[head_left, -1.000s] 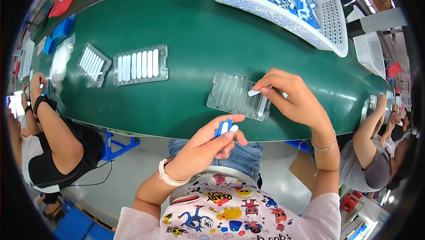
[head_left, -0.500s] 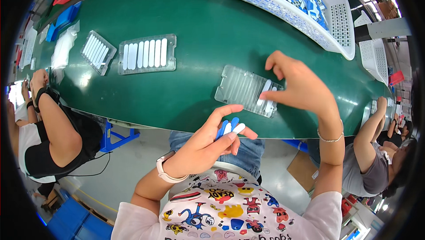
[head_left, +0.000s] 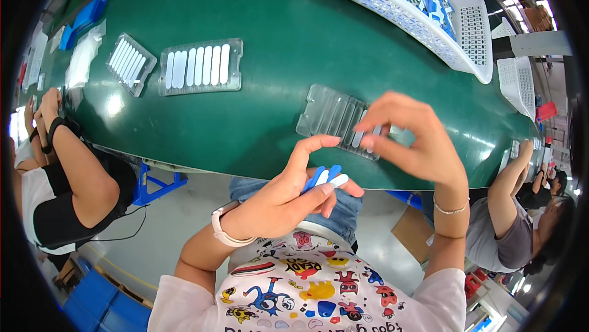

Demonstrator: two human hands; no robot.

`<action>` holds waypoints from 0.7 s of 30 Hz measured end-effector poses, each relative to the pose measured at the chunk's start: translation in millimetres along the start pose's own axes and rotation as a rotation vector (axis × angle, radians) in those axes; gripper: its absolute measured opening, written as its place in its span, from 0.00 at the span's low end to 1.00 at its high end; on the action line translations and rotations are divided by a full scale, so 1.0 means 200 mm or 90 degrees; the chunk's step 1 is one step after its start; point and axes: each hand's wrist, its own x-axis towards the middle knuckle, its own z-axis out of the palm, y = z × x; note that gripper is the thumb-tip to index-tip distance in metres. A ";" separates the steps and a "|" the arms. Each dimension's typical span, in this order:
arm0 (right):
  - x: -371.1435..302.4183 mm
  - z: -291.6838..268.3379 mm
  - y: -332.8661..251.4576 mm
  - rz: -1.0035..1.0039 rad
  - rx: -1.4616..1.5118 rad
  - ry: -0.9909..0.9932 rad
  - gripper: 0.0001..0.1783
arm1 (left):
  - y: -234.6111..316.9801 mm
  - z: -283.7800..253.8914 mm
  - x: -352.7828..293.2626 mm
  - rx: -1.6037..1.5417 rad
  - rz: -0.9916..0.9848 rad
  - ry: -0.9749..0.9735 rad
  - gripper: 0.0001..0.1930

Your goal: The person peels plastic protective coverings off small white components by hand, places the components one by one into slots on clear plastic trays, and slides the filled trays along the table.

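My left hand (head_left: 285,194) is closed around a small fan of flat, round-ended strips (head_left: 324,176), some blue and some white, just off the table edge. Over the right end of a clear slotted plastic tray (head_left: 322,111) is my right hand (head_left: 408,139), its thumb and fingers bent in around white strips (head_left: 358,138) lying in the slots. The fingers partly cover these strips and that end of the tray. The tray's left slots hold no strips. Farther left, a second clear tray (head_left: 236,80) carries a row of white strips, beside a smaller-looking filled tray (head_left: 147,65).
A white perforated basket (head_left: 423,47) heaped with blue and white strips stands at the far right of the green table (head_left: 257,31). Clear plastic bags (head_left: 83,59) and a blue object (head_left: 86,19) lie far left. Other people sit at both sides.
My right hand has moved down and its fingers have curled in over the strips in the tray. My left hand still holds its strips. The view has shifted slightly.
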 end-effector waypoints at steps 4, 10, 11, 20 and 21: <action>-0.04 0.07 -0.09 0.070 0.140 -0.092 0.05 | 0.00 0.03 0.00 -0.019 0.016 -0.024 0.27; -0.07 0.06 -0.11 0.143 0.150 -0.069 0.05 | 0.01 -0.01 0.02 0.018 -0.036 0.006 0.25; -0.07 0.08 -0.08 0.046 0.142 -0.065 0.06 | 0.03 -0.01 0.01 -0.021 -0.047 -0.017 0.25; -0.08 0.15 0.02 -0.283 0.165 -0.123 0.07 | 0.07 -0.02 0.00 -0.144 -0.153 -0.126 0.29; -0.08 0.15 0.03 -0.293 0.163 -0.123 0.06 | 0.07 -0.02 0.01 -0.155 -0.153 -0.150 0.29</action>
